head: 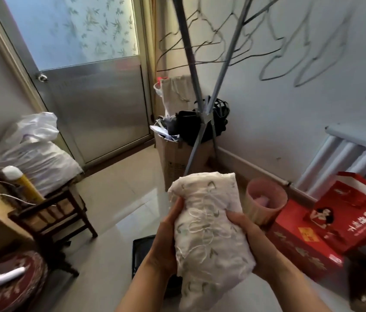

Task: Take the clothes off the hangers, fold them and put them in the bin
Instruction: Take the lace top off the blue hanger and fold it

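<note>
In the head view, a folded white garment (209, 226) is sitting soft and lumpy between both hands, stitched with looping thread and pale green leaves; the left hand (166, 240) is gripping its left edge; the right hand (248, 240) is gripping its right; the bundle is being held in the air near the round pink bin (258, 213); thin wire hangers (312, 49) are hanging above.

White garment (209, 233), stitched with green leaves, folded into a thick bundle, gripped between left hand (166, 239) and right hand (247, 239); bare wire hangers (312, 64) hang above; pink bin (255, 210) stands upright just right, something pink inside.
</note>
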